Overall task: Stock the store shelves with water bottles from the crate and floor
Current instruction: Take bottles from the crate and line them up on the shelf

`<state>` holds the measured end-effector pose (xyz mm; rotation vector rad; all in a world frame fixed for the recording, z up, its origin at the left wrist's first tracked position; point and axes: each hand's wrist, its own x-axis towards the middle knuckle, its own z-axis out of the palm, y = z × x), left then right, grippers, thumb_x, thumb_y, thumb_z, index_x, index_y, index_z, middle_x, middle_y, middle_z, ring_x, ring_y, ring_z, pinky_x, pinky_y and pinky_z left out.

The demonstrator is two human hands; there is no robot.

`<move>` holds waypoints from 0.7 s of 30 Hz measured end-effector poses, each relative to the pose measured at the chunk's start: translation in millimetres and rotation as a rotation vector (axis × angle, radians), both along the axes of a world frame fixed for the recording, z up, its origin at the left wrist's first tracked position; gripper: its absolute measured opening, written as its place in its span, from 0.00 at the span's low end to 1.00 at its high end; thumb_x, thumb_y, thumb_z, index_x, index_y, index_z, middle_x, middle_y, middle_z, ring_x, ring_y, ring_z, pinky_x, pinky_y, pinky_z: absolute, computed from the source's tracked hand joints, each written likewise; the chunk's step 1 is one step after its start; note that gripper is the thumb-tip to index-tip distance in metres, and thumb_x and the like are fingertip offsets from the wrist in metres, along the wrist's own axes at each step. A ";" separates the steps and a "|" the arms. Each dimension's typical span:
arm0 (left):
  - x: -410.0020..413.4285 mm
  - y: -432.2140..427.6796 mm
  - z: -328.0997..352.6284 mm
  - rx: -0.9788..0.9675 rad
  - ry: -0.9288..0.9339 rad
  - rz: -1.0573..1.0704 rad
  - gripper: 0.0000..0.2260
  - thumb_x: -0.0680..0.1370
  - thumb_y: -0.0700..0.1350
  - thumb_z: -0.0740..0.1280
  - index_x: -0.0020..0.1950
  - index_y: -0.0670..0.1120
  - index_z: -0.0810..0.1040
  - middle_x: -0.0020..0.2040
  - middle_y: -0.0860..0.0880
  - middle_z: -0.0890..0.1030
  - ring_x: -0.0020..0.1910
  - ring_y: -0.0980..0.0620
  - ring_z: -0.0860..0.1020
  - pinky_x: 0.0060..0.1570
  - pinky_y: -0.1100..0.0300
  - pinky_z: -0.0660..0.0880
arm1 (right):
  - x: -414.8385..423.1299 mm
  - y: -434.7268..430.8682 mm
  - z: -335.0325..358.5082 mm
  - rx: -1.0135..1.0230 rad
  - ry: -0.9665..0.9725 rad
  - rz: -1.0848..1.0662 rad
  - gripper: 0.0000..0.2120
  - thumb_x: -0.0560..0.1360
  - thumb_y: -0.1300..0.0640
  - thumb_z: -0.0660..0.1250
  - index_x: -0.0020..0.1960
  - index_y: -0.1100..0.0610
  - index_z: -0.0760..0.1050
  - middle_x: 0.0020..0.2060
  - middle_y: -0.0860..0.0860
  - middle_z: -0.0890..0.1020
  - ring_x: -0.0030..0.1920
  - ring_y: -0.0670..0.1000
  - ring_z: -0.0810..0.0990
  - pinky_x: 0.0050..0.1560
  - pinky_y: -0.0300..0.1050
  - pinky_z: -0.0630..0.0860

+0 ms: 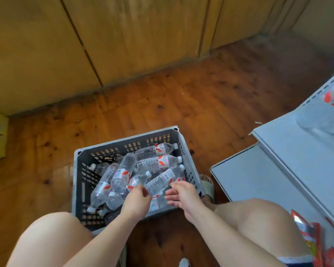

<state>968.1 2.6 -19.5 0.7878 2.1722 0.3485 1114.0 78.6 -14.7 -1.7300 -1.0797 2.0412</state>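
Head view: person crouched, bare knees spread, both forearms reaching forward and down into a grey perforated plastic crate (123,140) between them. Left hand (136,199) back-up, fingers curled down against the bottle pile at the crate's near side; whether they clasp a bottle, cannot tell. Right hand (183,195) just beside it, palm turned inward, fingers loosely extended and grasping nothing, thumb up near a slanted bottle. The clear ribbed plastic water bottles with red-and-white labels and white caps (121,174) lie jumbled on their sides inside the crate, crossing one another. Crate walls slotted, rim solid, corners squared. It stands on a knotty reddish-brown wooden plank floor (162,105), glossy. Pale grey flat metal shelves (258,180) at right, near the crate. Yellowish wood-panel wall (133,35) behind.
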 end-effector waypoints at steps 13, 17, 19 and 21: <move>-41.0 60.4 -127.4 -0.220 0.184 -0.647 0.32 0.80 0.53 0.67 0.78 0.44 0.58 0.72 0.46 0.67 0.70 0.45 0.68 0.66 0.53 0.70 | -48.3 55.9 -150.6 -0.177 -0.339 0.082 0.06 0.80 0.60 0.61 0.50 0.56 0.77 0.43 0.56 0.80 0.42 0.52 0.79 0.48 0.50 0.83; -31.8 72.8 -152.1 -0.224 0.406 -0.830 0.31 0.80 0.56 0.66 0.76 0.40 0.63 0.69 0.45 0.71 0.67 0.44 0.69 0.64 0.54 0.70 | -60.3 69.3 -173.5 -0.255 -0.418 0.040 0.01 0.79 0.59 0.62 0.50 0.56 0.71 0.38 0.51 0.73 0.38 0.51 0.73 0.51 0.53 0.81; -28.9 77.4 -161.3 -0.229 0.460 -0.869 0.27 0.80 0.54 0.65 0.74 0.40 0.65 0.66 0.44 0.72 0.65 0.44 0.69 0.62 0.53 0.70 | -64.7 70.3 -183.9 -0.343 -0.335 -0.055 0.03 0.79 0.59 0.66 0.48 0.55 0.72 0.40 0.51 0.77 0.44 0.52 0.76 0.60 0.59 0.80; -30.2 81.3 -165.6 -0.255 0.443 -0.882 0.24 0.81 0.54 0.64 0.72 0.42 0.66 0.65 0.45 0.71 0.65 0.44 0.68 0.64 0.53 0.68 | -66.9 69.9 -191.8 -0.357 -0.274 -0.104 0.05 0.78 0.56 0.71 0.51 0.54 0.77 0.47 0.51 0.84 0.48 0.51 0.82 0.59 0.57 0.81</move>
